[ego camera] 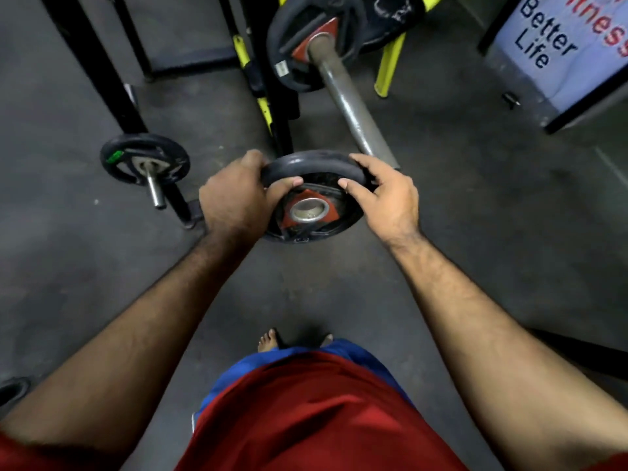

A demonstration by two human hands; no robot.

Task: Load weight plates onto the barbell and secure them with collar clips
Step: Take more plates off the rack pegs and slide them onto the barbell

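I hold a black weight plate (pixel 312 164) with a red hub and a steel centre hole in front of me, tilted toward the camera. My left hand (pixel 234 198) grips its left rim and my right hand (pixel 384 195) grips its right rim. Just beyond the plate's top edge the bare grey barbell sleeve (pixel 350 103) ends, pointing at me. Farther up that sleeve sits a larger black plate with a red hub (pixel 299 45). No collar clip is visible.
A small black plate (pixel 144 158) rests on a storage peg of a black rack at the left. Black and yellow rack posts (pixel 261 107) stand behind the held plate. A white sign (pixel 560 45) leans at the upper right. My bare feet show on the dark floor.
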